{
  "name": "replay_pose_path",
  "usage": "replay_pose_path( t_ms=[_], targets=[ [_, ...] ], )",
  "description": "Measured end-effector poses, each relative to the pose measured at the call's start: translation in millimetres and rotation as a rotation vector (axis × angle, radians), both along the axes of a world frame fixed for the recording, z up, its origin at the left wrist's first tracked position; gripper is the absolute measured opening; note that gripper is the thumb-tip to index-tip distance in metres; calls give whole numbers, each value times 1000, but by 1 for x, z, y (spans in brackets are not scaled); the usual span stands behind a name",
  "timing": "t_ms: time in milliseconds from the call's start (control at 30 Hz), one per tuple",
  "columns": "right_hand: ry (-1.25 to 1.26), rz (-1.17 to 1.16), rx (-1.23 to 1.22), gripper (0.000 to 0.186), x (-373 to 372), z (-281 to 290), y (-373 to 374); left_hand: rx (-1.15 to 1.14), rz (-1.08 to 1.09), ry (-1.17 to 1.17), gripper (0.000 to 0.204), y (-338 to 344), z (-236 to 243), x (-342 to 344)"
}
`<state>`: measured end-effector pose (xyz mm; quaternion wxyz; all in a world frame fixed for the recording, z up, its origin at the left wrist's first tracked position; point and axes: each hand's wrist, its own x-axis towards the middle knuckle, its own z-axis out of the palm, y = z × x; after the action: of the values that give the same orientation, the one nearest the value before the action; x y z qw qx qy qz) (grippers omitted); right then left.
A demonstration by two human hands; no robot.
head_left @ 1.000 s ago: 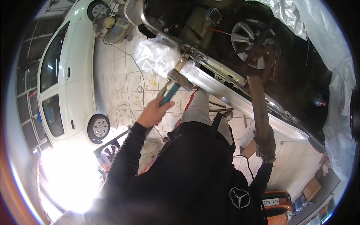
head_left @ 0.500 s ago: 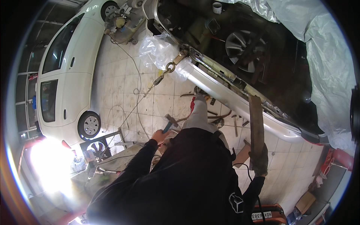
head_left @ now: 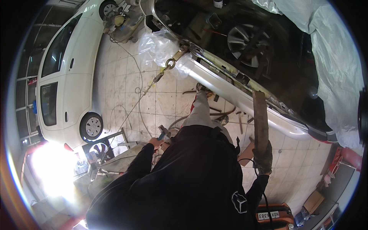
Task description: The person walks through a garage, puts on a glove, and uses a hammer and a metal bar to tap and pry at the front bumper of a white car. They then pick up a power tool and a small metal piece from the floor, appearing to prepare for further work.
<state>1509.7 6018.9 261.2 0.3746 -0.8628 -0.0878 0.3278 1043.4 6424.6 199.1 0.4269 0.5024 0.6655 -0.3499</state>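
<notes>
The hammer (head_left: 162, 133) is gripped by the left hand (head_left: 155, 143) beside the torso (head_left: 180, 180); the long bar (head_left: 260, 119), seen overlapping the silver sill (head_left: 218, 86), is best kept steady, grasped by the gloved right hand (head_left: 263, 160).

Pale square tiles make up the floor (head_left: 168, 107) (rather smudged in places). Directly on it lie a thin cable (head_left: 138, 90), a curved hose (head_left: 230, 112), a slim tool (head_left: 240, 123) and a brown board (head_left: 245, 154); a white car (head_left: 73, 90) stands at the left.
</notes>
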Motion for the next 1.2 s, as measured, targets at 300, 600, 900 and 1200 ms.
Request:
replay_pose_path(
  t_ms=[300, 600, 900, 1200],
  targets=[
    [-276, 241, -115, 85, 26, -2, 46, 31, -226, -87, 47, 41, -7, 87],
    [73, 99, -145, 102, 28, 9, 94, 7, -734, -226, 76, 115, -89, 47],
    [170, 43, -207, 105, 35, 5, 95, 28, -734, -112, 65, 154, -59, 91],
    [-191, 207, -98, 106, 35, -23, 93, -93, -444, -135, 58, 150, -21, 158]
  ],
)
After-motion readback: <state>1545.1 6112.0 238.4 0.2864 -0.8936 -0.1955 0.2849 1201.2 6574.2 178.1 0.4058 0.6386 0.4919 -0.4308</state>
